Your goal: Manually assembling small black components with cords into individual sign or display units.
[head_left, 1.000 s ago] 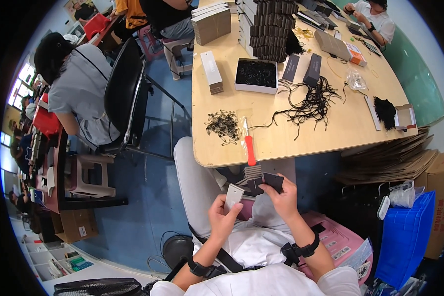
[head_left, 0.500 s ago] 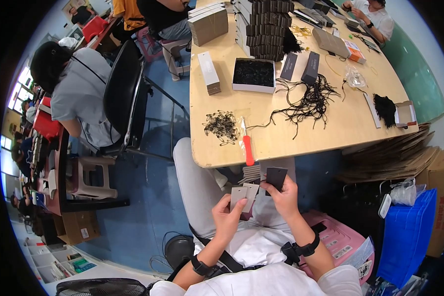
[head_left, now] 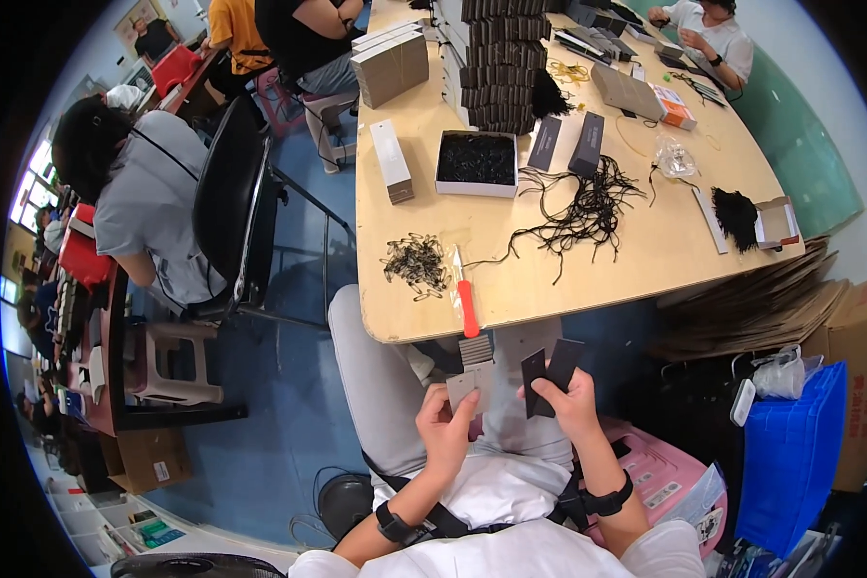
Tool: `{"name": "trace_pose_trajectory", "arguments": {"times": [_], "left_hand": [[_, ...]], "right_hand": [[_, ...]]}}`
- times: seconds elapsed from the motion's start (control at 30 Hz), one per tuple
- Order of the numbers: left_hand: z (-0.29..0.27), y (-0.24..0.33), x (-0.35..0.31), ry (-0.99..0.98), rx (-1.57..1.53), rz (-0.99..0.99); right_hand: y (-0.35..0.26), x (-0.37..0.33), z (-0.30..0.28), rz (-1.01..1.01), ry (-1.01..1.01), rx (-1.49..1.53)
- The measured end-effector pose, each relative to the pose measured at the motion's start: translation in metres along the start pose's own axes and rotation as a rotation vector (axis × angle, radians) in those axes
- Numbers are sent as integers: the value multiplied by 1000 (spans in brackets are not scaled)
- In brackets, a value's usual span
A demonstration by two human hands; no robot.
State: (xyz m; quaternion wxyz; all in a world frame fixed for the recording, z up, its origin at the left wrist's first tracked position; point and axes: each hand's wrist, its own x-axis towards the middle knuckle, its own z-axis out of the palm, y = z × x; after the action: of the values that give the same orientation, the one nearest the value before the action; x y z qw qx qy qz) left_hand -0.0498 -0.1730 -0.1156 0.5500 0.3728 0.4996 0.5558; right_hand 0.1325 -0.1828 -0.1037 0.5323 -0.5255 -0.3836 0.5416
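Note:
Above my lap, my left hand [head_left: 443, 426] is closed on light grey hang tags [head_left: 469, 387], which are slightly fanned and have a small hole near the top. My right hand [head_left: 572, 405] grips dark hang tags [head_left: 564, 359] between thumb and fingers, spread into two overlapping pieces. A narrow gap separates the two sets. Just beyond the left hand's tags, a row of stacked tags [head_left: 475, 349] shows its edges. Closest on the table lies a red-handled tool [head_left: 467, 308], beside a pile of small dark safety pins [head_left: 417, 264].
The table [head_left: 395, 318] bears a box of black pieces [head_left: 476, 189], tangled black cords [head_left: 588, 207], tall tag stacks [head_left: 499, 77] and a white-sided tag block [head_left: 390, 159]. A blue bin [head_left: 790, 462] stands at right. Other people sit left and far right.
My hands have moved apart slightly. The dark tags, bunched together before, are now fanned into two in my right hand. The whole view has shifted a little.

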Motion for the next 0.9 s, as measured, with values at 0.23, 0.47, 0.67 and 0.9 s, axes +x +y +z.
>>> {"name": "trace_pose_trajectory", "arguments": {"times": [0.23,0.47,0.67,0.9], "left_hand": [[-11,-2,2,-51,19,-53],[-27,-14,5,-3,0,40],[-40,-14,2,28,39,51],[-40,-7,-5,-36,123,28]], "right_hand": [[-4,0,19,29,-239,96],[-4,19,27,-294,-141,-399],[-2,17,30,-565,-58,-586],[3,19,33,-636,55,-567]]}}
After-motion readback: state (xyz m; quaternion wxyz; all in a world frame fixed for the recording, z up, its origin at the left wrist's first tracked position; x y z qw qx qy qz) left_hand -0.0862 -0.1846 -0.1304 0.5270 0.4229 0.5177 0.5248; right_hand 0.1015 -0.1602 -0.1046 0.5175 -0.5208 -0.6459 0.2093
